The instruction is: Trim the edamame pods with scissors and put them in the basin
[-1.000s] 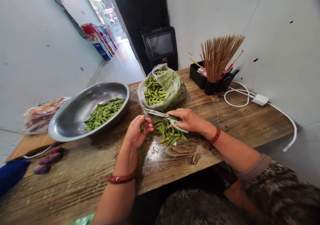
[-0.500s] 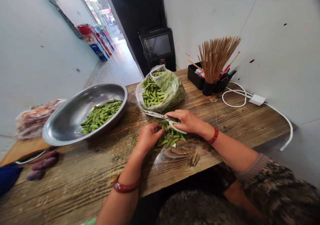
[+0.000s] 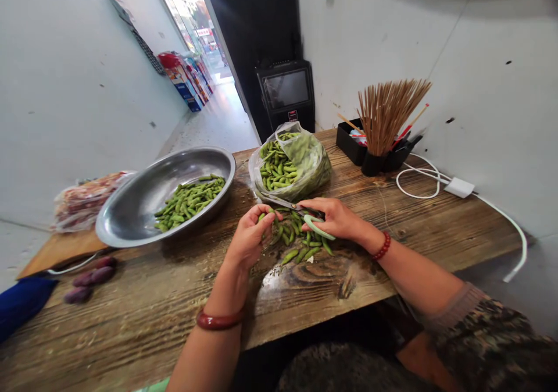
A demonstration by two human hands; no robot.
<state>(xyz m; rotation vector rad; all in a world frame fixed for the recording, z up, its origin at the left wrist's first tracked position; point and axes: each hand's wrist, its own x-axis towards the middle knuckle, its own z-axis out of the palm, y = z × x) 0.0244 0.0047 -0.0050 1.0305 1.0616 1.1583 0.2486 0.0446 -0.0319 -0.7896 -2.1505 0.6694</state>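
My left hand [image 3: 249,233] is closed in a pinch on a green edamame pod [image 3: 261,216], mostly covered by the fingers. In my right hand [image 3: 335,217] is a pair of scissors [image 3: 319,227] with pale green handles, its blades pointing left toward the pinched pod. Loose edamame pods [image 3: 300,255] lie on the wooden table [image 3: 174,310] beneath and between both hands. Just behind the scissors stands a clear plastic bag [image 3: 311,165] full of pods. A wide metal basin [image 3: 131,197] to the left holds more pods on its right side.
Purple oval items [image 3: 89,278] and a blue cloth-like thing [image 3: 21,305] lie at left, near a bag of reddish food [image 3: 87,200]. At the back right are a black holder [image 3: 349,145] with thin brown sticks [image 3: 386,116] and a white cable [image 3: 501,217].
My left hand has lifted off the pile and now pinches a pod, turned more upright. The scissors stay in my right hand. The whole view has shifted, moving the scene slightly right.
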